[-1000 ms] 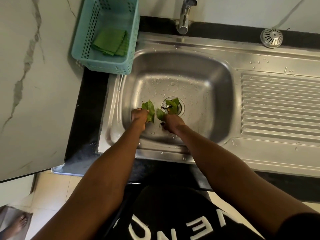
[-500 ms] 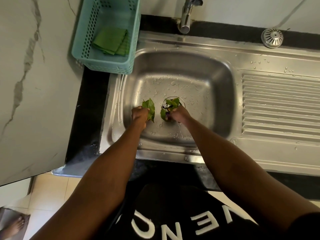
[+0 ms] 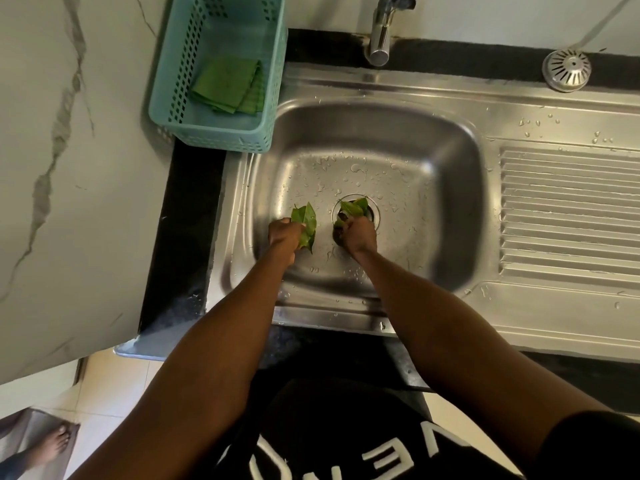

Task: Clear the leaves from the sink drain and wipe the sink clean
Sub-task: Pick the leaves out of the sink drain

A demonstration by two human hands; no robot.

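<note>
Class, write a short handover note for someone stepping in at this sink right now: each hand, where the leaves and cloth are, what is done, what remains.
Left hand: grips a bunch of leaves above the sink floor.
Right hand: at the drain, fingers curled on the drain leaves.
Green cloth: folded in the teal basket, untouched.
Done: some leaves gathered.
Left: lift the rest from the drain, discard all, then wipe the wet sink.

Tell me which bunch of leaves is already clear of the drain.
The leaves in the left hand, held over bare steel left of the drain. The other leaves lie in the drain at the right hand.
</note>
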